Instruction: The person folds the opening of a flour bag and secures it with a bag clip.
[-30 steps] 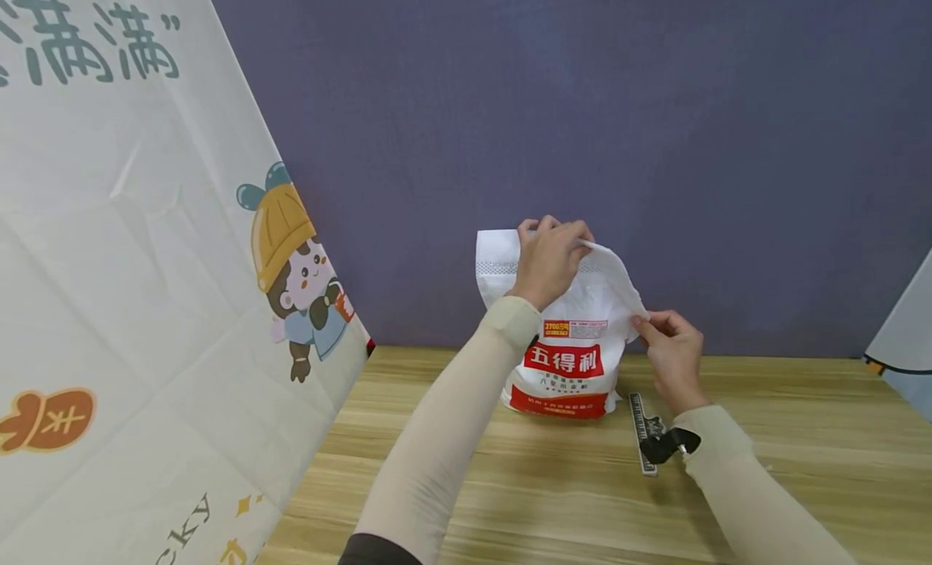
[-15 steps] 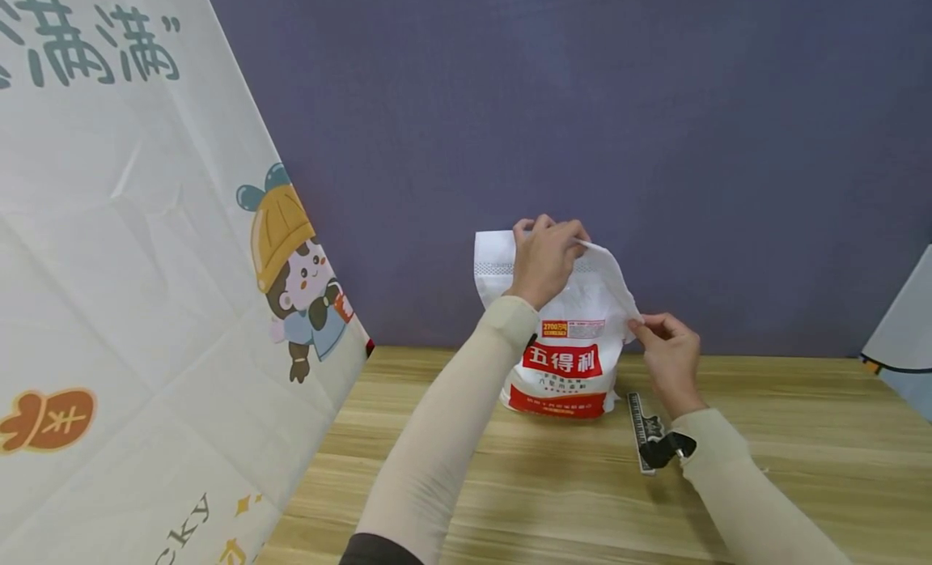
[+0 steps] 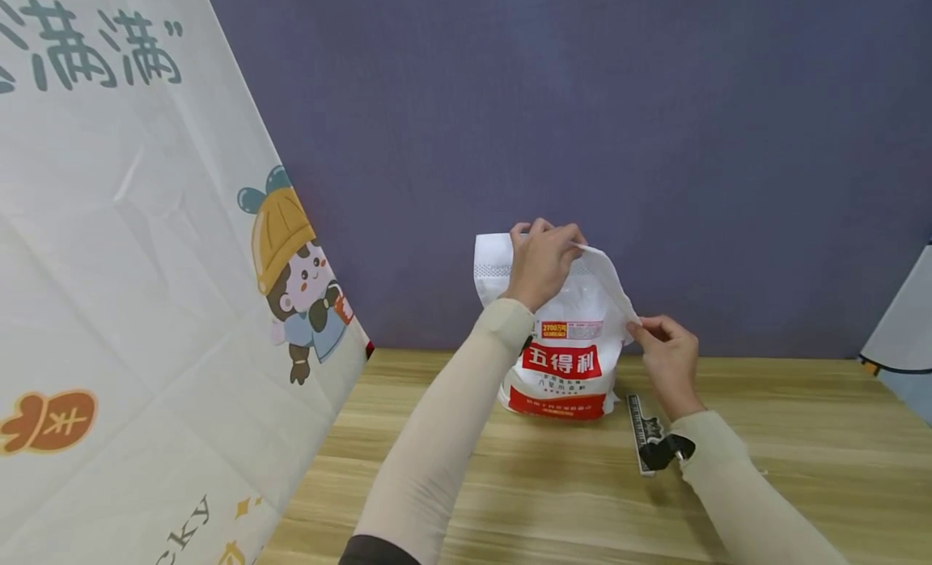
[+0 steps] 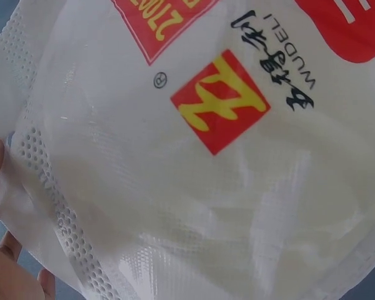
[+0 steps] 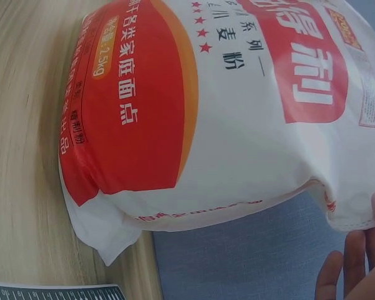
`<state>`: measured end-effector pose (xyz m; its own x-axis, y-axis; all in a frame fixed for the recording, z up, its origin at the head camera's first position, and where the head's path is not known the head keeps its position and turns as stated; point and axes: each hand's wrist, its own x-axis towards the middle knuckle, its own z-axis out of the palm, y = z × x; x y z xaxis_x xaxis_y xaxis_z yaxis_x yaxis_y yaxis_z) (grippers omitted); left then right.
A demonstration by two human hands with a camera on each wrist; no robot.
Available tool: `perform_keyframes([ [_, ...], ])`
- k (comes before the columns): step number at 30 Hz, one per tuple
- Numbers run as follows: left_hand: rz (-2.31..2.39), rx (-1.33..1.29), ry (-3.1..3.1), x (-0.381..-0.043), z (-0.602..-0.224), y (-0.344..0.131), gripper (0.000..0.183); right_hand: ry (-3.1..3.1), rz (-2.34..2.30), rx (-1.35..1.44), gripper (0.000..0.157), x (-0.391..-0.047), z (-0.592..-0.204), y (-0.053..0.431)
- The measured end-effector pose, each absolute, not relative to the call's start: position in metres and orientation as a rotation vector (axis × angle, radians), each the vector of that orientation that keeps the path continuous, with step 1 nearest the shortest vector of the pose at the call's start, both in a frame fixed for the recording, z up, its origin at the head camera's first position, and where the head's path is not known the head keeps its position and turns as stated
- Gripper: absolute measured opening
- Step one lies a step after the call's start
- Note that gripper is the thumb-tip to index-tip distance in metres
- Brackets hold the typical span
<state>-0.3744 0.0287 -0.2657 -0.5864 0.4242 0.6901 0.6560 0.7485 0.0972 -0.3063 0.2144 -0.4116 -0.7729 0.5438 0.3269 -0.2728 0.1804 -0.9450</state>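
A white and red flour bag [image 3: 561, 361] stands upright on the table in the head view, against the dark backdrop. My left hand [image 3: 539, 261] grips its top edge, fingers over the far side. In the left wrist view the thumb lies on the near face of the white bag [image 4: 125, 181], beside the perforated band. At the bag's right upper corner, my right hand [image 3: 671, 356] pinches the edge between thumb and fingers. The right wrist view shows this hand [image 5: 362, 265] at the corner, with the bag's printed front [image 5: 144, 94] beside it.
A dark ruler [image 3: 637, 427] with a cut-out figure lies right of the bag, partly behind the right wrist's black strap. A wooden table [image 3: 524, 492] runs under everything. White printed cloth [image 3: 146, 265] hangs at the left, and a dark backdrop [image 3: 582, 104] rises behind.
My right hand and the bag's right corner have shifted slightly left. The left hand has also drifted a little left. Both keep their hold on the bag.
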Motion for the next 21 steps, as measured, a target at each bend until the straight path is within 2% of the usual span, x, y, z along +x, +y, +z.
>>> perform_keyframes([
  [5,-0.484,-0.812,-2.287,-0.3754,-0.2669,0.0266,0.011,-1.845,1.678,-0.271,0.020,-0.3073,-0.4114,0.2148],
  [21,-0.555,-0.838,-2.240,-0.3750,-0.2645,0.0270,0.013,-1.843,1.729,-0.265,0.021,-0.3053,-0.4090,0.2093],
])
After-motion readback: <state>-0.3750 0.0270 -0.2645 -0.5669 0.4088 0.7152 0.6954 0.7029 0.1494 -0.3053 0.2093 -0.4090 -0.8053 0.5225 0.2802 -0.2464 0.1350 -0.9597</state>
